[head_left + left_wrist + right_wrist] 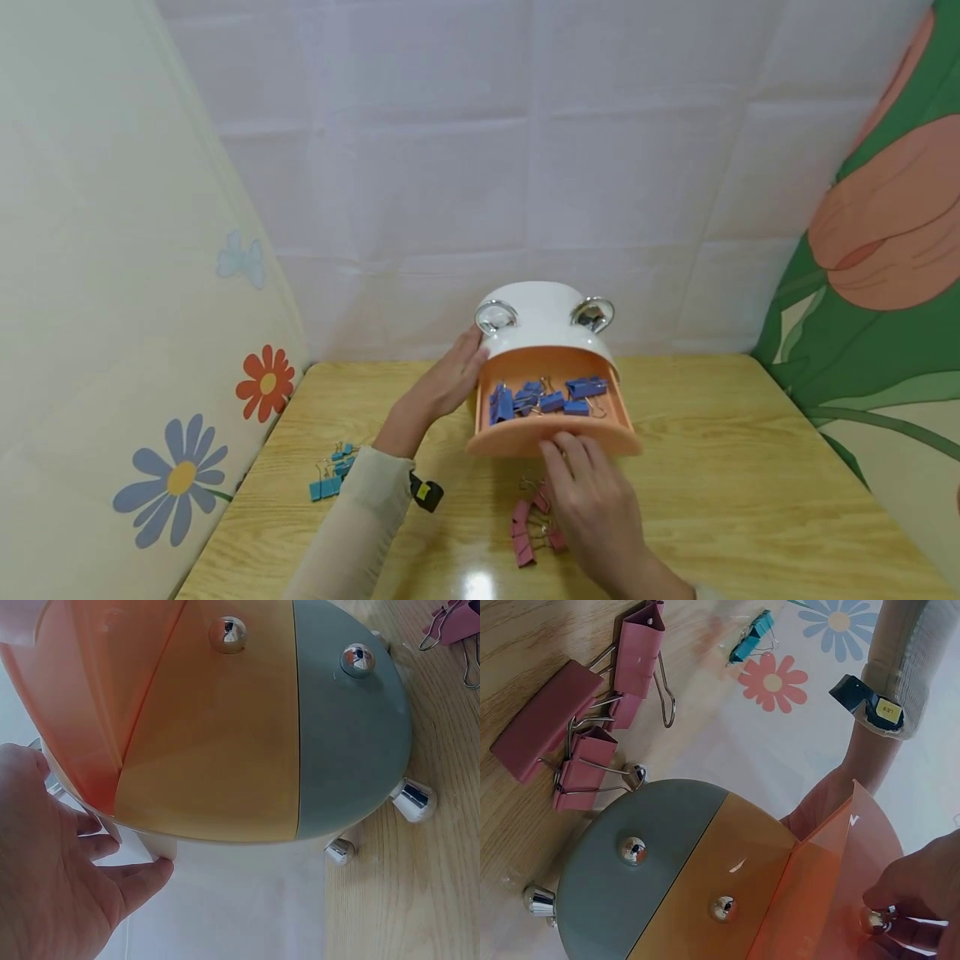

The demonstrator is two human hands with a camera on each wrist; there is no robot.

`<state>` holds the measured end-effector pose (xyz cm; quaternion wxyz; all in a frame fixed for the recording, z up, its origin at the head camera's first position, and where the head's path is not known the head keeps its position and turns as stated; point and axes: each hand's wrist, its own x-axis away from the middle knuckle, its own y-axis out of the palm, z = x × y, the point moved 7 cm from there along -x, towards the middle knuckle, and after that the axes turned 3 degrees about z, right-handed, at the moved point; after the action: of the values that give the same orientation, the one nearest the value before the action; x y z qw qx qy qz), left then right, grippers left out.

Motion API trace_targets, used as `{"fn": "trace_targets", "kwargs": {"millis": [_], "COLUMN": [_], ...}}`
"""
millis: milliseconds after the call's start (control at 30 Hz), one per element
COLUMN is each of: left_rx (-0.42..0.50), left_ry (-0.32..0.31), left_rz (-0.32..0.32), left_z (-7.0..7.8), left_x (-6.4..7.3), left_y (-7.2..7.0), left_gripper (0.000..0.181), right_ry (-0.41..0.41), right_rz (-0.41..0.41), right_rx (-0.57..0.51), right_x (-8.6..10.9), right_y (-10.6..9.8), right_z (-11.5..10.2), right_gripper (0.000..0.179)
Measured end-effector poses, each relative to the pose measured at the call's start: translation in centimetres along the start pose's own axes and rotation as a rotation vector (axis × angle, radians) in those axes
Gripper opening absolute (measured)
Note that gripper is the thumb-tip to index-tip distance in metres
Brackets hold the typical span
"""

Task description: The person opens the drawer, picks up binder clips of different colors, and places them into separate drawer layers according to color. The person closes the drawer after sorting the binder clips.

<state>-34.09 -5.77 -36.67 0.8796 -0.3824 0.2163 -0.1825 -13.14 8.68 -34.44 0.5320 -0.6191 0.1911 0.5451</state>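
1. Pink clips (521,523) lie on the surface (712,500).
2. The right hand (596,508) pinches the peach drawer (510,438)'s knob (874,920).
3. Beyond the pink clips, the drawer juts from the white cabinet (543,308) toward the person, its front's long axis left-to-right, blue clips (551,403) inside.
4. The left hand (442,382), fingers extended, rests against the cabinet's left side.

From above, a hand could reach into the pulled-out drawer (555,439) past the rim of the box (538,321), down to blue clips (551,402) on its floor. Table (712,467) leaves wide passage along the box's right; at its left, the left hand (442,383) blocks the way. In front, the right hand (592,504), pinching the knob (875,921), and pink clips (521,533) below crowd the approach; a cloth wall (637,167) closes off the back.
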Motion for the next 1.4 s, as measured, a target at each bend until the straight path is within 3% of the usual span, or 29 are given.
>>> {"fn": "trace_targets", "kwargs": {"millis": [567,1133,1400], "left_rx": [-0.004,-0.018,-0.011], "left_ry": [-0.011,0.006,-0.001], "left_rz": [0.002,-0.006,-0.008], "left_z": [0.1,0.2,0.2], "left_x": [0.2,0.0,0.1], "left_y": [-0.2,-0.1,-0.2], "left_gripper": [0.066,0.066,0.065], "right_ry": [0.023,0.046,0.053], "right_rz": [0.03,-0.106,-0.14], "right_rx": [-0.016,0.004,0.004], "right_x": [-0.7,-1.3,-1.8], "right_y": [0.7,2.3,2.8], "right_z": [0.6,1.7,2.0], "right_gripper": [0.038,0.046,0.025]}}
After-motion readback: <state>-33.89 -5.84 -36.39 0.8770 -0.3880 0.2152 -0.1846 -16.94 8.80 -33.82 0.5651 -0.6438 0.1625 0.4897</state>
